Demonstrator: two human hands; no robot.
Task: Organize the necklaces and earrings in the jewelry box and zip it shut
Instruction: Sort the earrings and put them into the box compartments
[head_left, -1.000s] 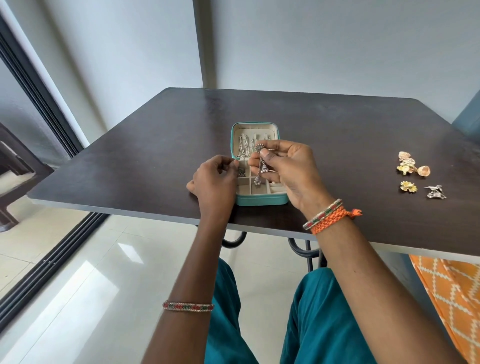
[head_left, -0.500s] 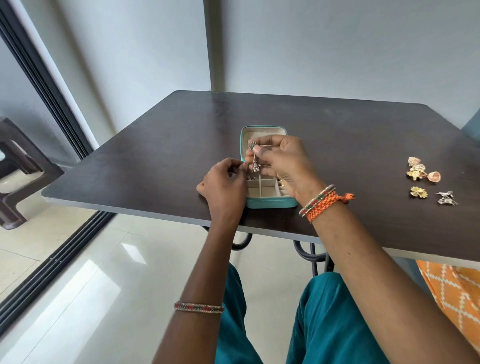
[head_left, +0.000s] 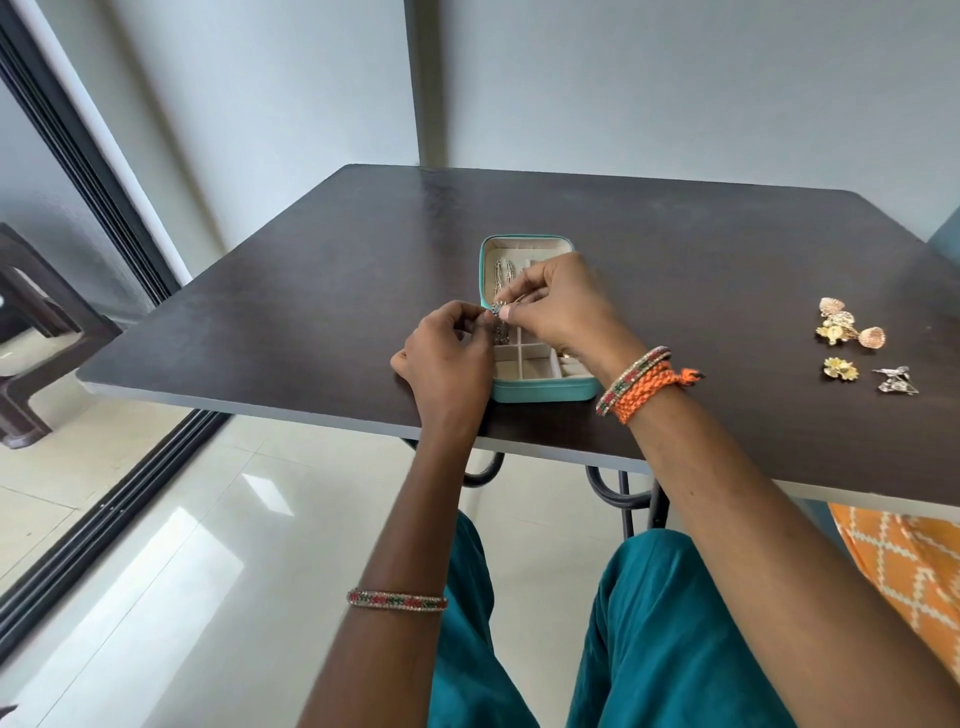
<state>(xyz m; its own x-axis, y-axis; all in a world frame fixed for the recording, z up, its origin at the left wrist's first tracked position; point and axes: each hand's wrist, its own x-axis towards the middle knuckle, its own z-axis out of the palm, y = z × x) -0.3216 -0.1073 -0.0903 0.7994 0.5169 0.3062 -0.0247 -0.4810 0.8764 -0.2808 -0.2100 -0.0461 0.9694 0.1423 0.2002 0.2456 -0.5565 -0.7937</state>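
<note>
While over box: left hand (head_left: 448, 347) and right hand (head_left: 558, 306) both pinch one silver earring (head_left: 498, 318).
Box: jewelry box (head_left: 540, 389) open on counter (head_left: 311, 312).
Risk: earring probably snags the necklace (head_left: 503, 273).

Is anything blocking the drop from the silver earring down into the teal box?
Nothing visible: both hands pinch the silver dangling earring directly over the open teal jewelry box.

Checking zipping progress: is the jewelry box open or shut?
Open: the jewelry box shows its cream compartments, lid laid back.
</note>
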